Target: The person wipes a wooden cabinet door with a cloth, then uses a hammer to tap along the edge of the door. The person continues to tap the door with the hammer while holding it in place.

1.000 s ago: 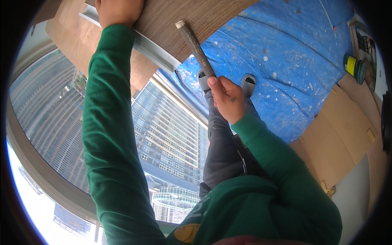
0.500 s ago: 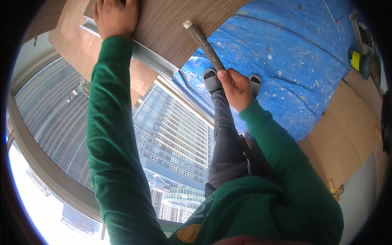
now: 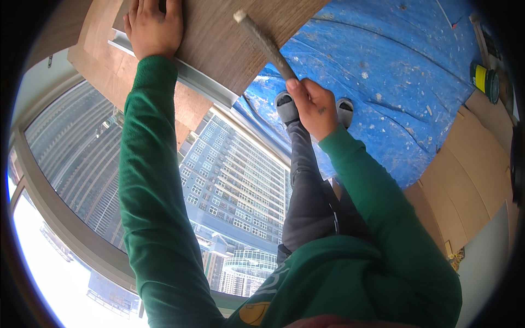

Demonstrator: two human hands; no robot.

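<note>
My left hand [image 3: 155,30] lies flat on a brown wood-grain panel [image 3: 221,38] at the top left, its fingers stretched out. Along the panel's near edge runs a silvery metal strip [image 3: 203,88]. My right hand [image 3: 314,107] is closed around the lower end of a rough grey-brown wooden stick [image 3: 261,41]. The stick slants up and to the left, with its pale end over the panel. From this angle I cannot tell whether that end touches the surface.
Speckled blue sheeting [image 3: 377,71] covers the floor around my sandalled feet. Brown cardboard [image 3: 470,169] lies to the right, below a green tub with a yellow label [image 3: 484,82]. Left of my legs is a large window [image 3: 229,191] with tall buildings outside; plywood [image 3: 104,68] adjoins the panel.
My right hand has moved slightly up and left, carrying the stick's pale end further over the panel. My left hand stays in place on the panel.
</note>
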